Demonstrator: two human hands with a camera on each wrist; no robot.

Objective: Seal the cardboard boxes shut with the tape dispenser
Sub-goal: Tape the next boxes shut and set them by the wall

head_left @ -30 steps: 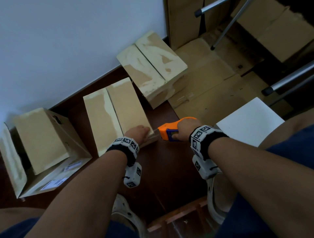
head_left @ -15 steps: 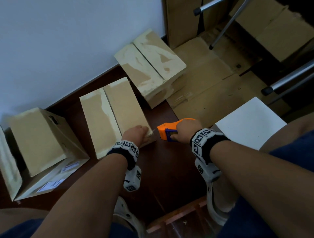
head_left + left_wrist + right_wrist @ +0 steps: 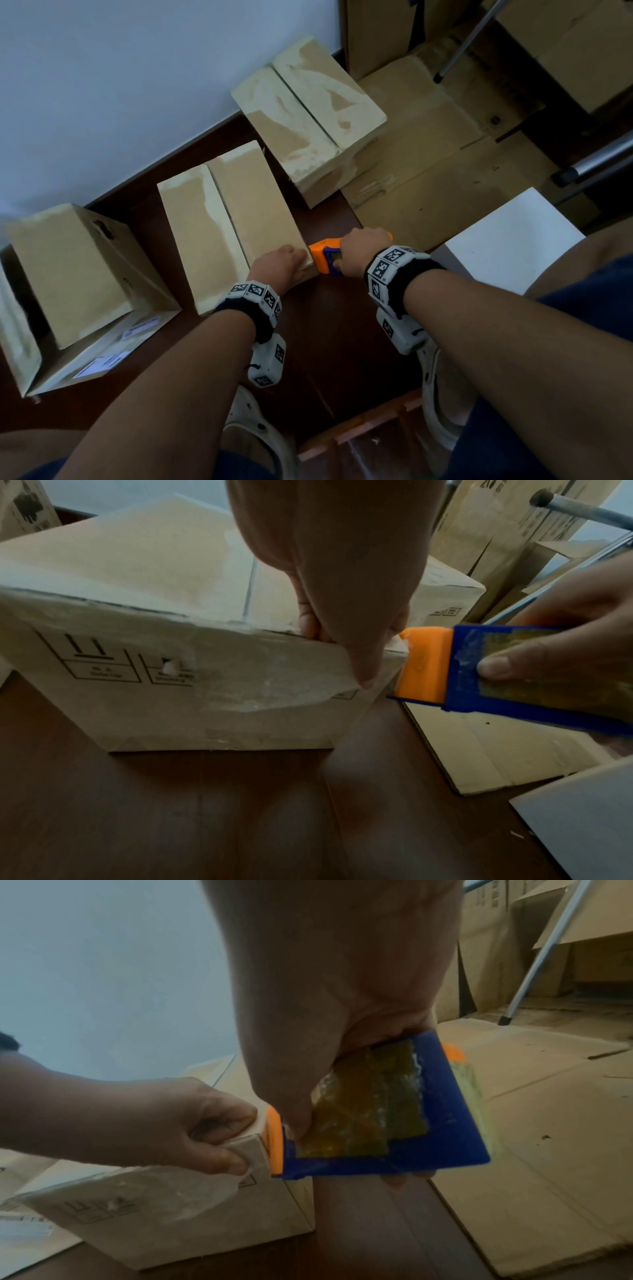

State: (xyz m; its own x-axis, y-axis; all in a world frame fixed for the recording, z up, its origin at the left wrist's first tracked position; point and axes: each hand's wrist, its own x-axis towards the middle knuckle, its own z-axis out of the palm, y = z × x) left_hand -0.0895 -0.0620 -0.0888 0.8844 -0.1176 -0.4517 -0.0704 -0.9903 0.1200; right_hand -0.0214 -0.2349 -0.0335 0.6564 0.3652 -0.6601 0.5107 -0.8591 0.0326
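A closed cardboard box lies on the dark floor, its two top flaps meeting in a centre seam. My left hand grips its near right corner, fingers over the top edge and thumb down the taped front face. My right hand holds the orange and blue tape dispenser, thumb on its blue side. The dispenser's orange nose touches that same corner, beside the left hand. Whitish tape residue covers the box's front face.
A second closed box stands farther back by the wall. At the left is an open box with raised flaps. Flattened cardboard lies on the floor to the right, with a white board and metal legs near it.
Both hands and the dispenser stay at the box's near right corner. Only the head view has drifted slightly.
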